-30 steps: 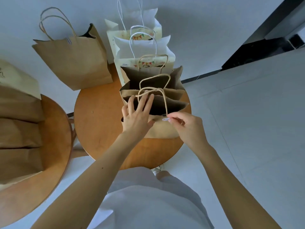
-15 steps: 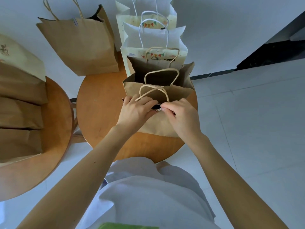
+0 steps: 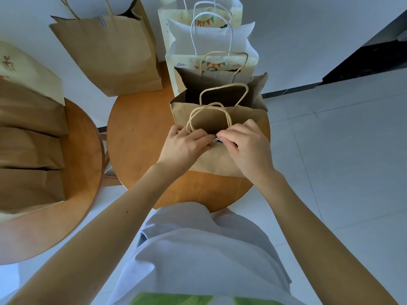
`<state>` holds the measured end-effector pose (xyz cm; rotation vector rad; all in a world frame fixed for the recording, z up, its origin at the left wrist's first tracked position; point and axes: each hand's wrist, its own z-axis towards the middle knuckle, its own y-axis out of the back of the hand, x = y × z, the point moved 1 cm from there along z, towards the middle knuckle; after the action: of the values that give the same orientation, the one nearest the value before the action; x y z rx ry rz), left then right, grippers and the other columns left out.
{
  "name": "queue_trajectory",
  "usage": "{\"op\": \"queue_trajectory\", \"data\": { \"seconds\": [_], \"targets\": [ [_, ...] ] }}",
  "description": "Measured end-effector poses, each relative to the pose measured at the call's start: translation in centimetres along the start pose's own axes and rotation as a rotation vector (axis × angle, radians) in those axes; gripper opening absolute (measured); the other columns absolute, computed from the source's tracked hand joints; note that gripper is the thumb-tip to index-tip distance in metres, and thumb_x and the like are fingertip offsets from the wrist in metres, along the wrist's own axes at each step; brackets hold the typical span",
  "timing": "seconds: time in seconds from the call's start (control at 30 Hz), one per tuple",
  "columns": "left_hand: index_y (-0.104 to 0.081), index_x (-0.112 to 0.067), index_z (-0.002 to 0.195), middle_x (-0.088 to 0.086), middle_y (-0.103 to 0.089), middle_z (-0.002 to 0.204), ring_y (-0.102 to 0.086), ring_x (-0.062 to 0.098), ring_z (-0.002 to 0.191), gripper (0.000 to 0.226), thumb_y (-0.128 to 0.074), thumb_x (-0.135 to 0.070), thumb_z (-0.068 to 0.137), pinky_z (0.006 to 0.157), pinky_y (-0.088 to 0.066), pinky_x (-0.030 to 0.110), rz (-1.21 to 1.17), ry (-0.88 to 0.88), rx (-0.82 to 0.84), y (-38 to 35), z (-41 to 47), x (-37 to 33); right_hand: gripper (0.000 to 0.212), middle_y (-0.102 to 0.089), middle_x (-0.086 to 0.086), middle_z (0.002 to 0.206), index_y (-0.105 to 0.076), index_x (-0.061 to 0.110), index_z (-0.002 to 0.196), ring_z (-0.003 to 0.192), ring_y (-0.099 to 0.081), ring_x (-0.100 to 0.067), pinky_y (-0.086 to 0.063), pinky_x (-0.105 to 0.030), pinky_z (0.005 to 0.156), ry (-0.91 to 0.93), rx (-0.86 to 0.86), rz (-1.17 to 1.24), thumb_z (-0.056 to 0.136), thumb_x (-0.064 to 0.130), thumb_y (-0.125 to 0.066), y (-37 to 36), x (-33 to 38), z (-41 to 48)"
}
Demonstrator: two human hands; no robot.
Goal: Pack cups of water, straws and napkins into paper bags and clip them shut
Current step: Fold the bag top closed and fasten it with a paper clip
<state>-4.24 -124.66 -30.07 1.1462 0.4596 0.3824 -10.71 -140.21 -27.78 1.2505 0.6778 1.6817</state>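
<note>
I'm on the clipping step now. The nearest brown bag [image 3: 220, 166] stands on the right side of the round wooden worktop [image 3: 141, 139], at the front of a row of bags. My left hand [image 3: 187, 146] pinches the bag's top edges flat together just under the twisted handles [image 3: 229, 117], its fingers [image 3: 201, 137] curled tight on the paper. My right hand [image 3: 246, 148] meets it at the rim, thumb and forefinger clamped on a small metal paper clip [image 3: 215, 140] whose tip sits right at the mouth of the bag. I can't tell whether the clip bites both layers yet; a dark sliver of opening shows beside it. What's inside the bag is hidden from me.

Next move, as I judge it: slide the clip down over both edges while the left hand holds them aligned. Go gently, since the paper could crumple or the clip could catch only one layer. Behind, an open brown bag [image 3: 257, 93] waits unclipped, and a clipped brown bag [image 3: 114, 58] stands far left.
</note>
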Motion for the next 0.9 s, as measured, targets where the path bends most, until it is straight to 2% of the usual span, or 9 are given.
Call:
{"op": "queue_trajectory", "data": {
  "seconds": [0.13, 0.27, 0.37, 0.47, 0.57, 0.77, 0.9],
  "targets": [
    [-0.072, -0.016, 0.096, 0.001, -0.069, 0.085, -0.058, 0.023, 0.061, 0.023, -0.079, -0.016, 0.074, 0.065, -0.044, 0.030, -0.010, -0.032, -0.004, -0.4, -0.1, -0.2, 0.017, -0.072, -0.005, 0.091, -0.074, 0.010, 0.092, 0.080, -0.063, -0.022, -0.042, -0.018, 0.068, 0.009, 0.024, -0.021, 0.083, 0.017, -0.061, -0.2, 0.4, -0.5],
    [-0.072, -0.016, 0.097, 0.001, -0.068, 0.086, -0.060, 0.026, 0.067, 0.024, -0.078, -0.012, 0.073, 0.070, -0.039, 0.033, -0.048, -0.067, 0.017, -0.7, -0.4, 0.2, 0.015, -0.073, -0.006, 0.083, -0.074, 0.009, 0.091, 0.074, -0.063, -0.023, -0.040, -0.018, 0.065, 0.005, 0.059, -0.019, 0.081, 0.012, -0.064, -0.1, 0.6, -0.5],
    [-0.073, -0.015, 0.094, 0.002, -0.068, 0.083, -0.060, 0.026, 0.065, 0.023, -0.079, -0.009, 0.072, 0.066, -0.041, 0.031, -0.077, -0.075, 0.024, -0.7, -0.6, 0.3, 0.013, -0.073, -0.008, 0.081, -0.074, 0.007, 0.090, 0.074, -0.063, -0.025, -0.040, -0.020, 0.066, 0.004, 0.082, -0.027, 0.079, 0.008, -0.068, -0.4, 1.0, -0.4],
    [-0.072, -0.013, 0.093, 0.003, -0.066, 0.076, -0.059, 0.026, 0.062, 0.013, -0.067, -0.010, 0.081, 0.062, -0.042, 0.029, -0.124, -0.084, 0.006, -0.6, -0.6, 0.3, 0.013, -0.073, -0.010, 0.083, -0.074, 0.005, 0.091, 0.074, -0.063, -0.026, -0.042, -0.022, 0.068, -0.036, 0.058, -0.003, 0.079, 0.007, -0.067, -0.5, 1.1, -0.6],
    [-0.072, -0.010, 0.092, 0.005, -0.065, 0.071, -0.058, 0.026, 0.058, 0.022, -0.052, -0.018, 0.088, 0.059, -0.043, 0.028, -0.171, -0.082, 0.000, -0.7, -0.9, 0.4, 0.014, -0.073, -0.010, 0.084, -0.074, 0.005, 0.091, 0.073, -0.065, -0.025, -0.043, -0.022, 0.069, -0.059, 0.014, 0.010, 0.079, 0.008, -0.068, -0.5, 1.3, -0.7],
    [-0.071, -0.006, 0.089, 0.008, -0.063, 0.068, -0.057, 0.028, 0.054, 0.023, -0.050, -0.016, 0.088, 0.053, -0.049, 0.033, -0.255, -0.089, -0.004, -0.9, -1.1, 0.7, 0.012, -0.072, -0.010, 0.082, -0.074, 0.004, 0.088, 0.072, -0.065, -0.025, -0.043, -0.023, 0.069, -0.080, 0.000, -0.004, 0.077, 0.005, -0.071, -0.8, 1.7, -0.9],
    [-0.072, -0.005, 0.088, 0.008, -0.064, 0.069, -0.058, 0.028, 0.055, 0.024, -0.049, -0.013, 0.088, 0.053, -0.050, 0.033, -0.271, -0.120, 0.000, -1.0, -0.9, 1.0, 0.011, -0.072, -0.011, 0.080, -0.074, 0.004, 0.087, 0.071, -0.065, -0.027, -0.043, -0.025, 0.070, -0.059, 0.071, -0.010, 0.077, 0.004, -0.071, -0.7, 1.5, -0.5]
  ]
}}
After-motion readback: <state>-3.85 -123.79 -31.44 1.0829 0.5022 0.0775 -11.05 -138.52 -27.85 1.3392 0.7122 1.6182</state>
